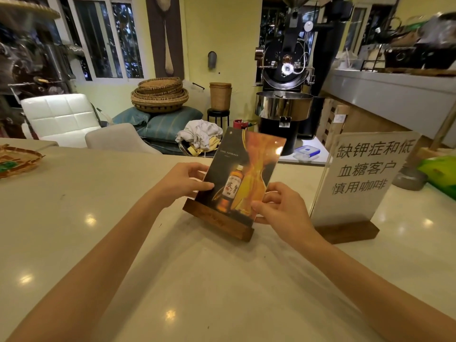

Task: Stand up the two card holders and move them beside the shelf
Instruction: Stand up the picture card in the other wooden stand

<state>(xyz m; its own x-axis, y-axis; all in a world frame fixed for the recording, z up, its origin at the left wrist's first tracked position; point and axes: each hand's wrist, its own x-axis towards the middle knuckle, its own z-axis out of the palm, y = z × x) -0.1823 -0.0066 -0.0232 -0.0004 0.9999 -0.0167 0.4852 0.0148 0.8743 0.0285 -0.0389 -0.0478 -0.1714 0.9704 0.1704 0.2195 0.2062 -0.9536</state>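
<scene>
A card holder with a dark whisky picture (243,174) stands upright in its wooden base on the cream table (222,280), in the middle. My left hand (183,182) grips its left edge. My right hand (283,206) grips its lower right corner. To the right, a second card holder with a white sign in Chinese writing (365,176) stands upright on its own wooden base, untouched. A grey shelf (394,95) runs along the right side, behind the white sign.
A woven tray (17,160) lies at the table's left edge. A green bag (441,174) and a round grey base of a wooden post (409,178) sit at the right edge. Behind the table are chairs, cushions, baskets and a black coffee roaster (286,95).
</scene>
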